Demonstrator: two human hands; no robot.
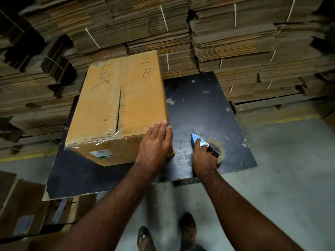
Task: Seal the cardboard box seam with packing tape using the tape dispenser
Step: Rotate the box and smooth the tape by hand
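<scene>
Box (116, 105) on the black board (199, 105), left hand (155, 144) flat against its corner, right hand (204, 156) gripping the tape dispenser (203, 142)

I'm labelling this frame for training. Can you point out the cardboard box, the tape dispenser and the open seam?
cardboard box (101, 109): head view, top left flap.
tape dispenser (196, 139): head view, blue metal front plate.
open seam (118, 113): head view, dark gap between flaps.

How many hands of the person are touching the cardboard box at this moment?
1. The left hand rests flat on the near right corner of the cardboard box. The right hand is apart from it, gripping the tape dispenser on the black table.
</scene>
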